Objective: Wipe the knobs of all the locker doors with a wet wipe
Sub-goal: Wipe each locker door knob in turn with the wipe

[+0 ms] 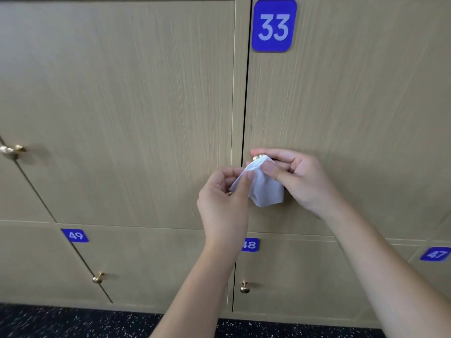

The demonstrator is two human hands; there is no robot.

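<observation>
your right hand (302,176) wraps the wet wipe (264,189) over the knob (258,157) of the locker door (341,113) marked by the blue plate 33 (273,26); thumb and fingers curl round the cloth where it covers the knob, and only a sliver of brass shows above the wipe. the knob sits well below the plate 33, close to the door's left edge. the loose lower part of the wipe hangs down from the knob, just below your right thumb. your left hand (223,203) is just to the lower left of the knob, its fingertips pinching the left corner of the wipe. both forearms rise from the lower edge of the view toward the knob.

to the far left of the knob, at about the same height, a second brass knob (11,151) sticks out of the neighbouring door, blurred at the edge of the view. below the knob runs a lower row of doors: the plate 49 (75,235) to the lower left, the plate 48 (250,245) nearly straight below and partly hidden by your left wrist, the plate 47 (435,253) to the lower right. two small brass knobs (98,278) (244,287) sit on that lower row. the dark speckled floor (73,323) lies beneath the lockers.
</observation>
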